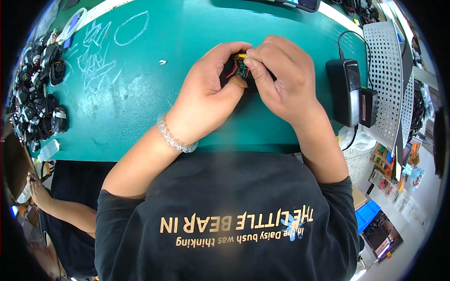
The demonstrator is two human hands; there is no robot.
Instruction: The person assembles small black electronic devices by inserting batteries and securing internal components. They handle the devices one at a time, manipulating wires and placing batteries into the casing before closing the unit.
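Between my two hands, over the green tabletop, is a small black device with an exposed green circuit board and thin red wires. My left hand is closed round the device, its thumb pressed on the near edge of the board. A clear beaded bracelet circles that wrist. My right hand pinches at the board's far edge, thumb against forefinger, by a small yellow part. Whether the yellow part is in the pinch or just beside it, I cannot tell. My fingers hide much of the black casing.
Bundled black cables are heaped along the table's left edge, near a small translucent bottle. On the right stand a black corded box and a white perforated basket. A dark phone-like device lies at the far edge. Another person's hand shows lower left.
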